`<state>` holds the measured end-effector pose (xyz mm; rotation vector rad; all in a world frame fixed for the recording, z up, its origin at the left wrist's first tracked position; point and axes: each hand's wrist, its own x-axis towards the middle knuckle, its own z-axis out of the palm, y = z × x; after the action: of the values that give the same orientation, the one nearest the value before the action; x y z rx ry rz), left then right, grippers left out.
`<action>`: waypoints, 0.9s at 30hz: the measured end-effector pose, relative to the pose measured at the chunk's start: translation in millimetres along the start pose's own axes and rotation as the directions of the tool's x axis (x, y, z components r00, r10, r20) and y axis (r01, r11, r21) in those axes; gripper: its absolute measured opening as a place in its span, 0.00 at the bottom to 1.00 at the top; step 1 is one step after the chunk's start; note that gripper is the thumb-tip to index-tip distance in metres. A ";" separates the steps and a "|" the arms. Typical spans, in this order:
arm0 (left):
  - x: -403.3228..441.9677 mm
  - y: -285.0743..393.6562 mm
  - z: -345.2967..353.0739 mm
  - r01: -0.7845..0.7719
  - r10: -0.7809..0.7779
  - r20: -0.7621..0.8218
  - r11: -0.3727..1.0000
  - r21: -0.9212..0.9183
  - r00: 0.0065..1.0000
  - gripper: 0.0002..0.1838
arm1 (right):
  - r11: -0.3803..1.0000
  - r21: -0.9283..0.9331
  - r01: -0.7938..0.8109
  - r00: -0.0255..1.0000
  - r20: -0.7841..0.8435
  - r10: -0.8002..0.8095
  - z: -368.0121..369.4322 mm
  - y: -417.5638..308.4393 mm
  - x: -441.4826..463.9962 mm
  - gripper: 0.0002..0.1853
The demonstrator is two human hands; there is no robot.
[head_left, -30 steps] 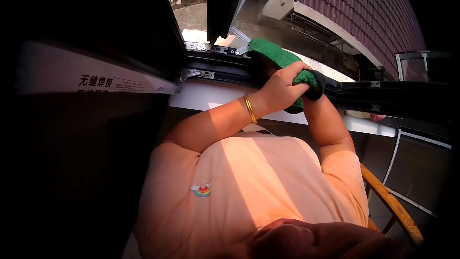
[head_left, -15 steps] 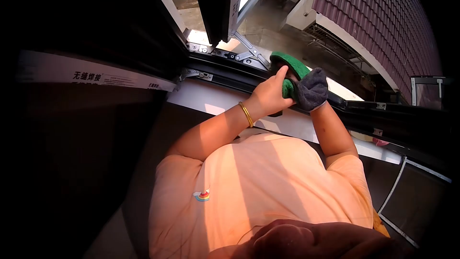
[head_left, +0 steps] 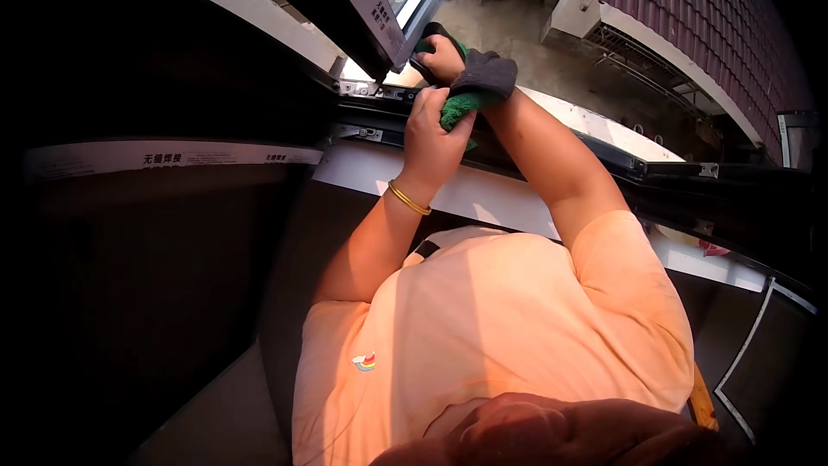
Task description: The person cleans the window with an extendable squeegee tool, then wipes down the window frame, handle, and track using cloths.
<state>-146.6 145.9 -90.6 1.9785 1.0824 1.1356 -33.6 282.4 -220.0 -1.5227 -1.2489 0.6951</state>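
A two-sided cloth, green on one face and dark grey on the other, is bunched over the window frame. My left hand, below a gold bracelet, has its fingers closed on a green fold of it. Farther out, my right hand grips the cloth's far part, with the grey side draped over the wrist. That hand is beside the lower corner of the open window sash. Some of the right fingers are hidden by the cloth.
The black window frame runs across in front of me, above a white sill. A metal hinge sits at the frame's left corner. Outside are a paved yard and a tiled roof. A pink item lies on the sill at right.
Both hands and the cloth have moved left, the right hand reaching farther out toward the sash corner. The right arm is more stretched. My view has shifted slightly.
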 end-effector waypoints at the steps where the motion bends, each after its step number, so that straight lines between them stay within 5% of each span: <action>1: 3.3 0.3 -0.6 0.007 -0.006 0.009 1.000 -0.026 1.000 0.14 | 0.999 0.035 0.011 0.982 0.187 -0.018 -9.6 0.2 3.4 0.17; 3: 8.7 1.8 -3.1 0.014 -0.005 0.086 0.994 -0.105 0.996 0.14 | 0.996 -0.019 0.087 0.854 0.516 -0.065 -32.1 11.0 15.1 0.15; 6: 9.8 -1.9 -4.4 0.002 0.032 0.155 0.978 -0.211 0.987 0.13 | 0.909 0.293 -0.298 0.664 0.748 -0.023 -44.6 51.0 16.5 0.17; 11: 13.1 -11.6 -7.3 0.103 -0.047 0.205 0.958 -0.268 0.978 0.14 | 0.938 0.188 -0.291 0.830 0.538 0.149 -19.4 2.5 27.5 0.16; 14: 20.7 -14.7 -17.0 0.251 -0.176 0.277 0.930 -0.267 0.945 0.16 | 0.985 0.055 -0.162 0.765 0.638 0.090 -35.1 20.8 23.4 0.14; 16: 23.4 -14.1 -15.1 0.319 -0.229 0.317 0.909 -0.268 0.920 0.18 | 0.974 -0.097 -0.204 0.726 0.652 0.217 -68.6 1.9 4.0 0.22; 18: 25.2 -13.7 -5.2 0.309 -0.173 0.393 0.898 -0.314 0.903 0.21 | 0.961 -0.012 -0.275 0.756 0.615 0.224 -89.3 -6.6 -22.6 0.24; 20: 27.8 -8.8 -7.1 0.353 -0.167 0.597 0.912 -0.208 0.784 0.26 | 0.987 -0.043 -0.152 0.770 0.621 0.146 -105.6 -3.2 -36.2 0.23; 22: 26.6 -9.9 -3.9 0.201 0.012 0.636 0.944 -0.262 0.772 0.25 | 0.986 -0.165 -0.020 0.836 0.538 0.107 -124.2 6.8 -56.5 0.12; 24: 23.8 -15.0 3.5 0.062 0.056 0.639 0.985 -0.160 0.767 0.23 | 0.977 -0.200 0.080 0.841 0.540 0.042 -148.5 14.3 -78.3 0.12; 27: 40.8 -4.3 0.7 0.062 0.175 0.640 0.942 -0.330 0.748 0.20 | 0.757 -0.646 0.094 0.746 0.549 0.376 -182.1 -98.4 -82.5 0.16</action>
<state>-135.3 183.4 -78.4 1.9055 0.4138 0.4946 66.6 139.7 -81.4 -2.0495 -2.0795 1.0375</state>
